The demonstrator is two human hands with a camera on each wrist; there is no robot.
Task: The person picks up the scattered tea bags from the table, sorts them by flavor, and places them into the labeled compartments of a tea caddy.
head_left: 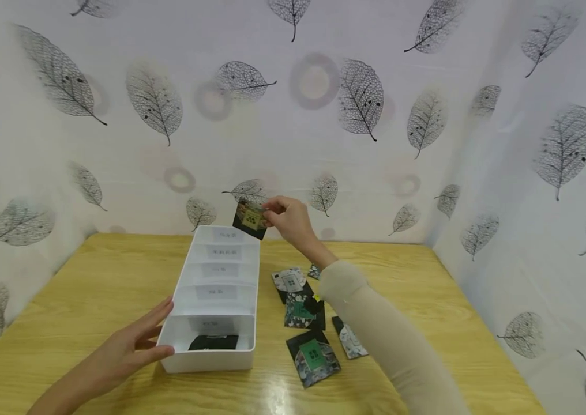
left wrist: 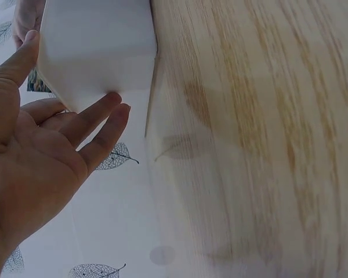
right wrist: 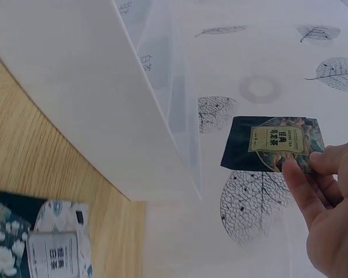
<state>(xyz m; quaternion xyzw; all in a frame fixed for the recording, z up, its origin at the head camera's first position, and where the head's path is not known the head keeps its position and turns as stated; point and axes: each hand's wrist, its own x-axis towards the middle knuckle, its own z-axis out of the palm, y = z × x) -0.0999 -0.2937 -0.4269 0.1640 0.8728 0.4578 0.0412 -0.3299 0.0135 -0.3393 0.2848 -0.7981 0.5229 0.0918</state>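
In the head view, my right hand [head_left: 289, 218] pinches a dark tea sachet [head_left: 250, 219] by its edge, above the far end of a white divided box [head_left: 207, 362]. The sachet's yellow label, with "oolong tea" in small print, faces up in the right wrist view, thumb and fingers at one end. My left hand [head_left: 121, 346] holds the box's near left corner, its thumb at the front rim and fingers along the left side; in the left wrist view two fingertips [left wrist: 113, 99] rest on the outer wall. A black packet [head_left: 213, 342] lies in the nearest compartment.
Several tea sachets lie right of the box, including one with a green label [head_left: 314, 357], a white-patterned one [head_left: 351, 340] and a white-labelled one [head_left: 290, 280]. Labels mark the compartments. A leaf-patterned curtain [head_left: 282, 144] hangs behind the wooden table [head_left: 402, 276].
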